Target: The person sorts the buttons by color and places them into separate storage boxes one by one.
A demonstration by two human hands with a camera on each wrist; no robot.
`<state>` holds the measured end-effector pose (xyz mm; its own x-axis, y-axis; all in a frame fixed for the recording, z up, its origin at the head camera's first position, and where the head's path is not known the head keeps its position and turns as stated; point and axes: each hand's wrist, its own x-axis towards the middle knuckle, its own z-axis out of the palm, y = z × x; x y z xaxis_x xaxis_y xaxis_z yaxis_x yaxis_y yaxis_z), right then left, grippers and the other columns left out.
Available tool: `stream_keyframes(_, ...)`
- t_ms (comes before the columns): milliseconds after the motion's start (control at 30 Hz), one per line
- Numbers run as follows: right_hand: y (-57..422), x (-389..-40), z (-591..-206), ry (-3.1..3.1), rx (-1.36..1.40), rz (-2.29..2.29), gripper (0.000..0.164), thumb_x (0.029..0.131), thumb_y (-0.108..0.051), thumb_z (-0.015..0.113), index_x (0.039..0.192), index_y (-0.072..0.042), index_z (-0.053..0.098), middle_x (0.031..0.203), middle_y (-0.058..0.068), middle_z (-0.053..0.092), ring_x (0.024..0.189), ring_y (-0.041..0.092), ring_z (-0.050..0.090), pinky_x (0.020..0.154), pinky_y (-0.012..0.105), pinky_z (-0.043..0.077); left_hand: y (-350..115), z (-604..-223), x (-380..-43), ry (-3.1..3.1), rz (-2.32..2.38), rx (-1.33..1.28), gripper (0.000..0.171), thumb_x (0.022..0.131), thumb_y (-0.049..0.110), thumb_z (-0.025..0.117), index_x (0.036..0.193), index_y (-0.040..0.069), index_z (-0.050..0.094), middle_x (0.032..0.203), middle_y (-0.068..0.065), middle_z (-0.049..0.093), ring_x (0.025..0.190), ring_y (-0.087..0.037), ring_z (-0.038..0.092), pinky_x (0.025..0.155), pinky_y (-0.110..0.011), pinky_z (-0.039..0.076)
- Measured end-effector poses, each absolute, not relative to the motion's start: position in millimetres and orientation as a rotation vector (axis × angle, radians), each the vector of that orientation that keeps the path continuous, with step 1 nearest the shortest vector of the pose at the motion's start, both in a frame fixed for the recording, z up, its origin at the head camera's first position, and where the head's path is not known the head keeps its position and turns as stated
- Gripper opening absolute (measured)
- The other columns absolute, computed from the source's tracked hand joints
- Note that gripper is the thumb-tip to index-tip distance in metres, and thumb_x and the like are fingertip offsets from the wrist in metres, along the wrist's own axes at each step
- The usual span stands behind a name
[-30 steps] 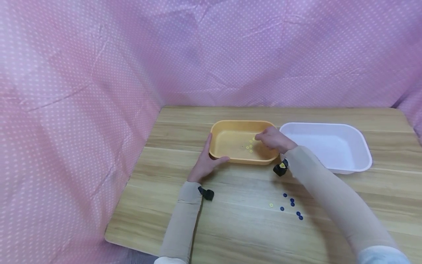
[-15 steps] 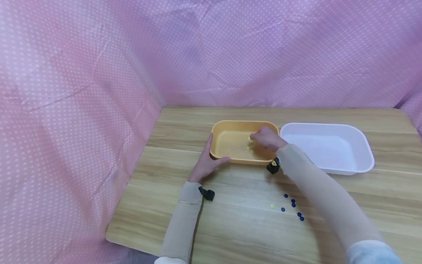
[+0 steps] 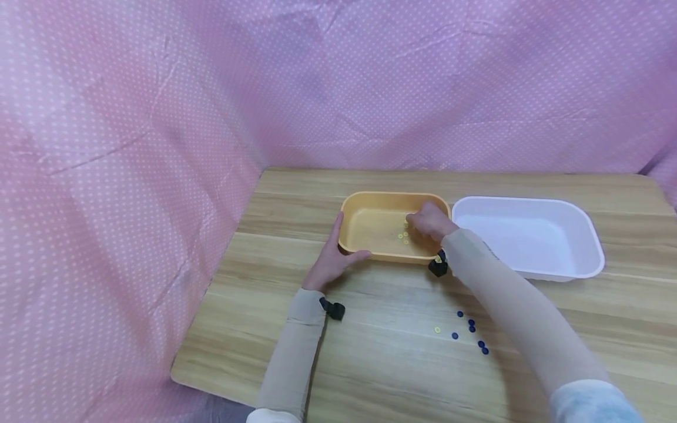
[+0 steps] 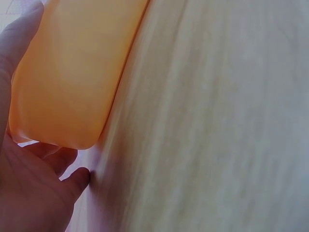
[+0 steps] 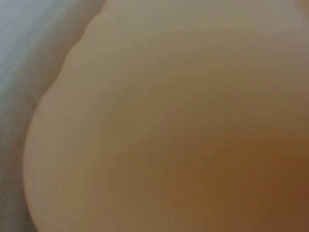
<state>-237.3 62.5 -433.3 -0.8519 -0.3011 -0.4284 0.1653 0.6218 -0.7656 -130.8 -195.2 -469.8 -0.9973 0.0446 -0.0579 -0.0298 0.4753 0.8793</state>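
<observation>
My left hand [image 3: 330, 258] holds the left end of an orange plastic tub [image 3: 365, 256], its thumb along the near wall and its fingers around the end. In the left wrist view that hand [image 4: 34, 188] lies against the tub's outer wall [image 4: 72, 82]. My right hand [image 3: 431, 220] reaches down inside the tub, fingers bent and fingertips right at small round yellow buttons [image 3: 406, 225]. More yellow buttons [image 3: 400, 236] lie just below it on the tub floor. I cannot tell whether the fingertips pinch one. The right wrist view shows only a blurred, close orange-tan surface.
A white tub [image 3: 534, 235] stands right of the orange one, its near left part behind the right forearm. Several dark blue buttons [image 3: 472, 329] and one yellow button [image 3: 437, 330] lie on the wooden table [image 3: 381, 364] in front. Pink dotted cloth [image 3: 370, 88] hangs behind.
My right hand has moved a little left inside the orange tub, then slightly back right, with a yellow button shifting near its fingertips. My left hand keeps its hold on the tub.
</observation>
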Motion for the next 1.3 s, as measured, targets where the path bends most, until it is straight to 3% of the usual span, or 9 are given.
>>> stream_keyframes(467,59.0,-238.3,-441.3,2.439,-0.127,-1.115,0.034,0.086,-0.011,0.051,0.054,-0.016,0.038,0.042,-0.005,0.037,0.038,0.01,0.037,0.038,0.023,0.027,-197.2,-468.5,-134.3,2.602,1.604,0.029,0.126,0.065,0.061,0.082,0.157,0.031,0.001,0.162,0.002,0.012,0.145,-0.019,0.018,0.116,-0.045,0.018)
stream_keyframes(1300,58.5,-235.3,-438.7,2.443,-0.114,-1.058,0.03,0.086,-0.011,0.05,0.059,-0.014,0.04,0.046,-0.003,0.039,0.04,0.011,0.038,0.04,0.023,0.029,-196.0,-471.4,-132.0,2.596,1.641,0.053,0.125,0.066,0.058,0.083,0.157,0.033,0.001,0.161,0.005,0.013,0.143,-0.014,0.021,0.116,-0.042,0.018)
